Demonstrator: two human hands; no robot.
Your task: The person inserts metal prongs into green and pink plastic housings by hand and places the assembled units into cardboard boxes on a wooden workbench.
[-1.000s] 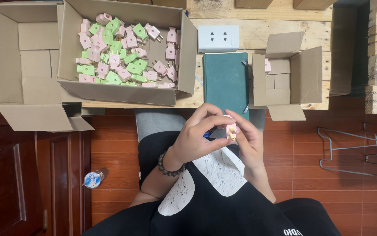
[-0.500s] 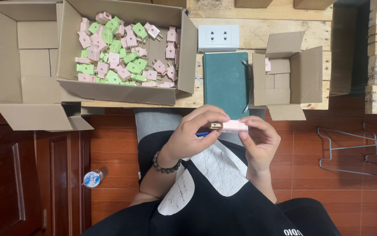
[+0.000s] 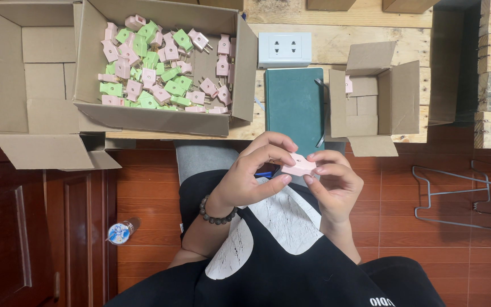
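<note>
Cardboard boxes (image 3: 160, 116) beyond held plug (image 3: 298, 167)

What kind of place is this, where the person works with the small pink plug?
Probably a small home workshop or hand-assembly station. A cardboard box full of pink and green plugs sits on a rough wooden bench, beside a white wall socket. The left hand and right hand hold one pink plug.

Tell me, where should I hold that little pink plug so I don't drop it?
Probably pinch the pink plug by its two long flat sides, coming in from each end. It lies flat and level between the left hand and the right hand, whose fingertips already meet on its edges. Its body looks thin and smooth, so squeezing the broad faces should hold it steadier than the narrow tips.
</note>
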